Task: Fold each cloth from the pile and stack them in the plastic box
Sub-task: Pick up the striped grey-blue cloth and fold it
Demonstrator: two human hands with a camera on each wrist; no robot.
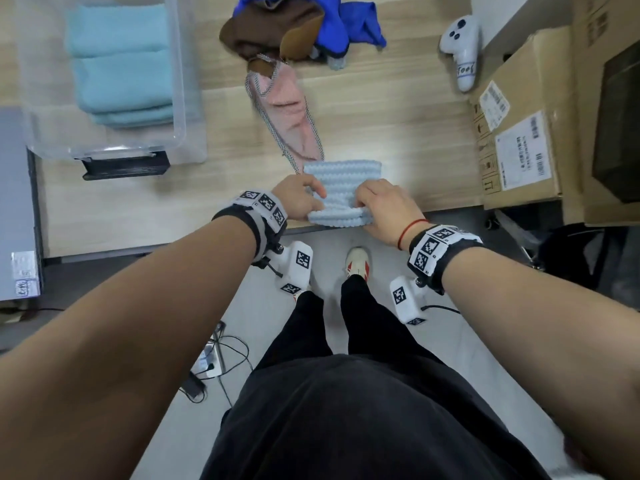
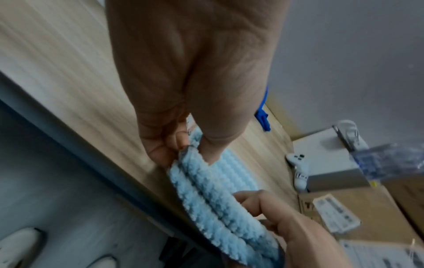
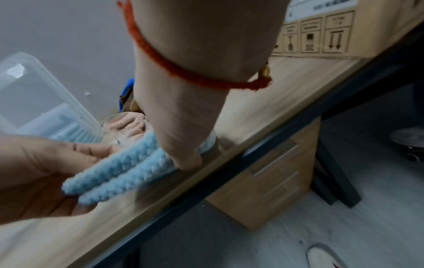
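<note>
The bumpy light blue cloth (image 1: 341,188) lies folded at the table's front edge, the pile (image 1: 298,26) sits farther back, and the plastic box (image 1: 180,98) holds folded teal cloths (image 1: 121,64).

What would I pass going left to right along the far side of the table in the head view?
Plastic box holding folded teal cloths → pile of brown and blue cloths → white controller → cardboard box.
</note>
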